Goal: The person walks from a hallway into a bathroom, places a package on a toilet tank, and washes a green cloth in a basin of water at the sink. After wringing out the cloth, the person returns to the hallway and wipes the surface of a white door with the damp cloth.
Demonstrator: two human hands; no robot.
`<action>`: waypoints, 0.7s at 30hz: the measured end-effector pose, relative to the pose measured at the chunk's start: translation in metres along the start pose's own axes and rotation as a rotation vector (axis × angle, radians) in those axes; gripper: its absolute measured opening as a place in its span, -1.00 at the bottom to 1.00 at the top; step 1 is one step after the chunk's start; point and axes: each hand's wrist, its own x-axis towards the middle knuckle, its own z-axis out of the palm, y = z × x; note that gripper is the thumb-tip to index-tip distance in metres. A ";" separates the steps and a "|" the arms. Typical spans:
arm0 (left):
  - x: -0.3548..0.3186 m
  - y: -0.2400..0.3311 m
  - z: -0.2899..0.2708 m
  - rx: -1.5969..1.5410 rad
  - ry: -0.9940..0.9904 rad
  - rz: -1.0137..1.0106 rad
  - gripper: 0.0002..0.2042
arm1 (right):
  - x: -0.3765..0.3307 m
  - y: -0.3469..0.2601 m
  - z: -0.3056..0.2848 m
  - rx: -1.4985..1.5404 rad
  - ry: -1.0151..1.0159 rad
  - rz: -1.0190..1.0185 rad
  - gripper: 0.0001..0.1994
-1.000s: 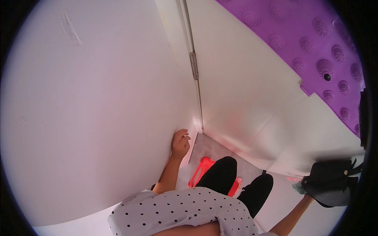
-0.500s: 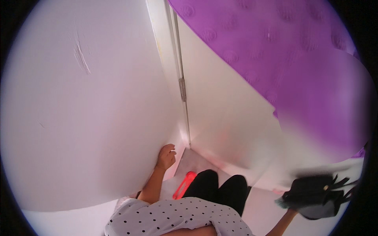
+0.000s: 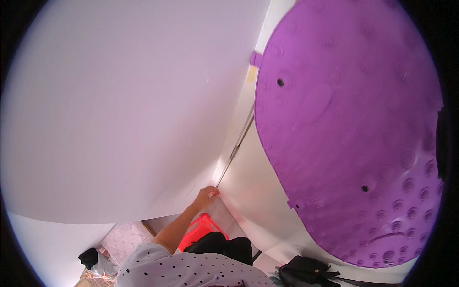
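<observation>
My left hand (image 3: 208,197) reaches out beside the large white panel (image 3: 134,119), near the bottom of the narrow gap where it meets a second white panel (image 3: 253,186). Its fingers are partly stretched and hold nothing that I can see. A metal hinge (image 3: 234,152) sits in that gap, above the hand. At the lower right a black bag (image 3: 306,271) with straps shows beside my body. My right hand does not show. A big purple bumpy mat (image 3: 330,124) with rounded edges and small holes covers much of the right side.
A red plastic stool (image 3: 203,227) stands on the tiled floor by my black-clad knees (image 3: 220,248). At the lower left lie a pale quilted cloth (image 3: 126,239), a black item (image 3: 88,258) and a clear plastic bag (image 3: 103,265).
The view has swung, bringing more of the purple mat into sight. My left hand now reaches closer to the gap. My right hand, earlier at the black bag, has gone out of sight.
</observation>
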 end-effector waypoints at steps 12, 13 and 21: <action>-0.036 0.296 -0.102 -0.304 0.227 0.094 -0.86 | -0.061 -0.013 -0.033 -0.104 -0.451 0.120 -0.50; -0.037 0.312 -0.107 -0.331 0.216 0.062 -0.86 | -0.069 -0.011 -0.035 -0.108 -0.475 0.123 -0.50; -0.031 0.340 -0.126 -0.023 -0.096 -0.031 -0.91 | -0.093 0.000 -0.037 -0.142 -0.540 -0.051 -0.50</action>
